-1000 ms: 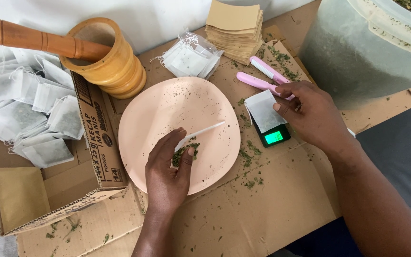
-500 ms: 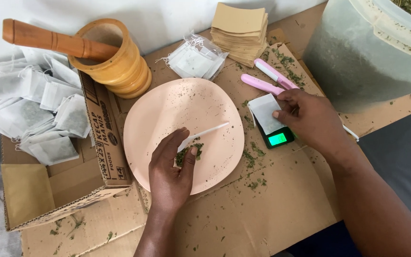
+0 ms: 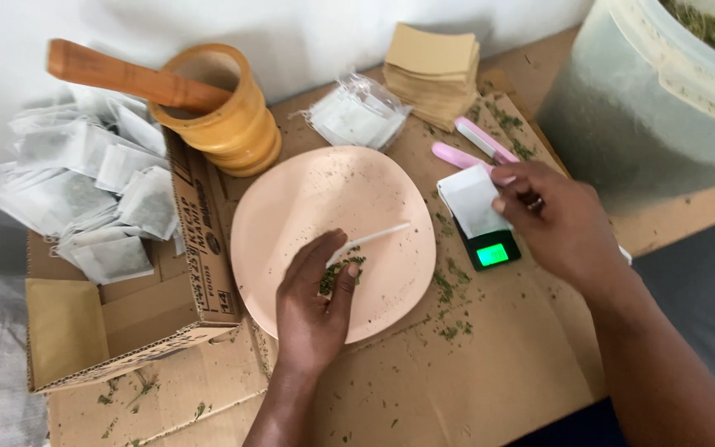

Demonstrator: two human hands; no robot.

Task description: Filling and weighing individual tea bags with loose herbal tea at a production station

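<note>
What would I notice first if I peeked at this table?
Probably the big pink plate in the middle, where the left hand pinches dried green leaves and a thin white stick. To its right, the right hand holds a white paper bag on a small scale with a glowing green screen.

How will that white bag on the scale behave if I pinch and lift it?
The white bag looks thin and papery, so probably floppy and very light. It overhangs the small scale, so a nudge may slide it off. The right hand touches its edge.
</note>
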